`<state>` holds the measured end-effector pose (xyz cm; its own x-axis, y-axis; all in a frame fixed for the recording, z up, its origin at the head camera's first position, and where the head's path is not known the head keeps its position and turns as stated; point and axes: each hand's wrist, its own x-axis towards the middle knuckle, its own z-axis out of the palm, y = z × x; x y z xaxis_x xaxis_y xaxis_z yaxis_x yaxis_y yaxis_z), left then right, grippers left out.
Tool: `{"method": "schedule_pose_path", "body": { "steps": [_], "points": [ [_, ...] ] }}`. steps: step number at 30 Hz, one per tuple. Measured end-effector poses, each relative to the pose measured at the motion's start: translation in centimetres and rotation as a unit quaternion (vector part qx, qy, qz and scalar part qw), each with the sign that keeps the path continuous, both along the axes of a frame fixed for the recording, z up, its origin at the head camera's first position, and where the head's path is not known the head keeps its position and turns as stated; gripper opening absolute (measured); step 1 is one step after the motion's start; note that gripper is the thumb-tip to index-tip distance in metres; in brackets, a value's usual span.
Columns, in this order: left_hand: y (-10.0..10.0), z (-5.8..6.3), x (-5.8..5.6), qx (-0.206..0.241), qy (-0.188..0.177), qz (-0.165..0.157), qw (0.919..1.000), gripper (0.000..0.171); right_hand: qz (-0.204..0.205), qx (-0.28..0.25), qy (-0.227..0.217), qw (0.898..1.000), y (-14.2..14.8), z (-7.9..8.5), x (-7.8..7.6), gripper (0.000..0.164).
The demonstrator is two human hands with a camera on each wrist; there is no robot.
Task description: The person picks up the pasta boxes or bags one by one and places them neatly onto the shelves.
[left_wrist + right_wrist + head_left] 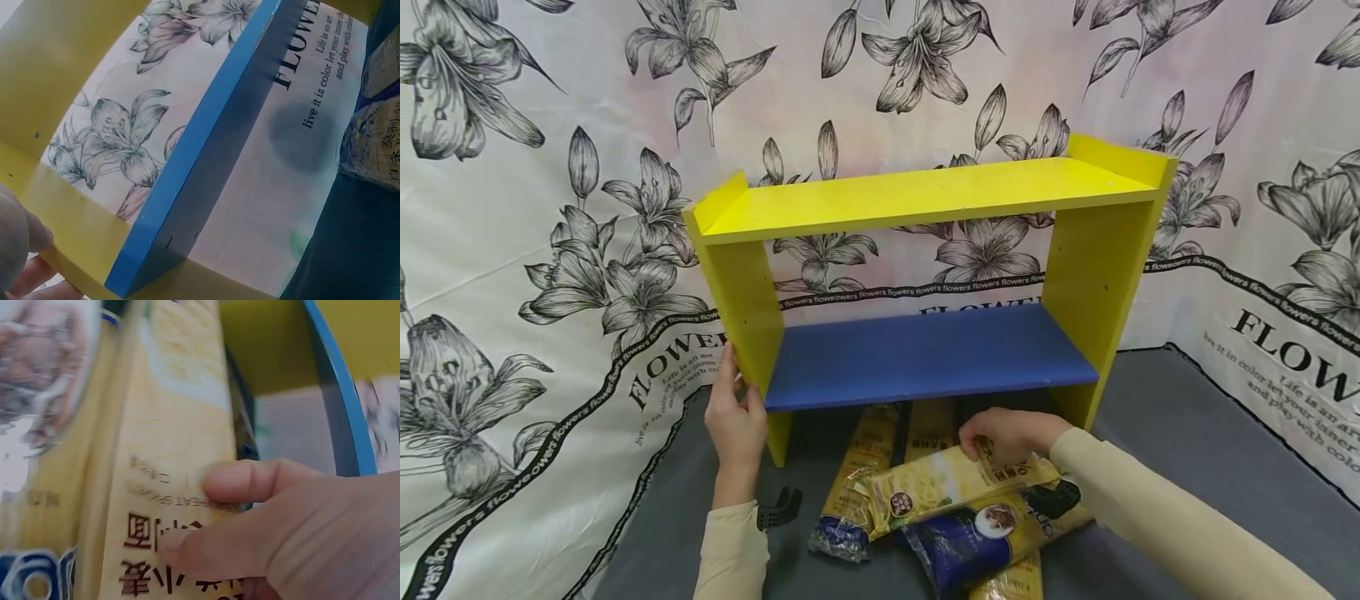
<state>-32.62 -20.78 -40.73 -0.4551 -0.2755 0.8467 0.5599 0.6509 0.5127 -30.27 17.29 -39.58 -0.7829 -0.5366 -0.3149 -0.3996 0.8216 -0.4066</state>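
My left hand (737,425) grips the left side panel of a small yellow shelf unit (910,196) at its front edge, thumb on the near side and fingers round the outer face. A blue board (925,350) spans the unit as its lower shelf. In front of it, my right hand (1011,435) holds a pale yellow pack of noodles (925,487) near its right end, thumb and forefinger on the printed wrapper (181,444). This pack lies slanted over a blue and yellow pasta pack (966,546), overlapping it.
Two more long pasta packs, one on the left (857,475) and one in the middle (931,423), reach back under the blue board. Another pack (1018,579) shows at the bottom edge. The dark grey tabletop (1195,433) meets a flower-printed cloth (587,275) behind.
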Motion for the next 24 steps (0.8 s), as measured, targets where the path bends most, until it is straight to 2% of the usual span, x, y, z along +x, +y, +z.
{"method": "schedule_pose_path", "body": {
  "steps": [4,6,8,11,15,18,21,24],
  "points": [
    [0.1,-0.1,-0.1,-0.004,0.005,0.000,1.0000,0.069,0.063,0.044,0.085,0.993,0.0,0.6,2.2,0.049],
    [0.1,-0.1,-0.1,-0.004,0.009,-0.001,1.0000,0.070,0.082,0.054,0.110,0.989,-0.1,0.9,3.3,0.052],
    [0.0,-0.1,-0.2,-0.002,0.013,-0.001,0.9999,0.070,0.086,0.057,0.115,0.988,-0.1,0.9,4.1,0.056],
    [0.0,0.0,-0.1,0.003,0.011,-0.004,0.9999,0.070,0.079,0.057,0.089,0.991,0.0,0.8,4.5,0.064],
    [0.1,-0.1,0.1,0.009,-0.003,-0.006,0.9999,0.069,0.056,0.056,0.007,0.997,0.3,0.5,4.0,0.069],
    [0.0,-0.2,0.1,0.010,-0.009,-0.001,0.9999,0.068,0.039,0.048,-0.046,0.997,0.1,0.4,3.3,0.070],
    [0.0,-0.3,0.1,0.008,-0.012,0.005,0.9999,0.068,0.028,0.035,-0.073,0.996,-0.2,0.6,3.0,0.069],
    [0.0,-0.3,0.0,0.002,-0.010,0.011,0.9999,0.068,0.031,0.039,-0.078,0.996,-0.6,0.8,2.9,0.069]
  ]
}}
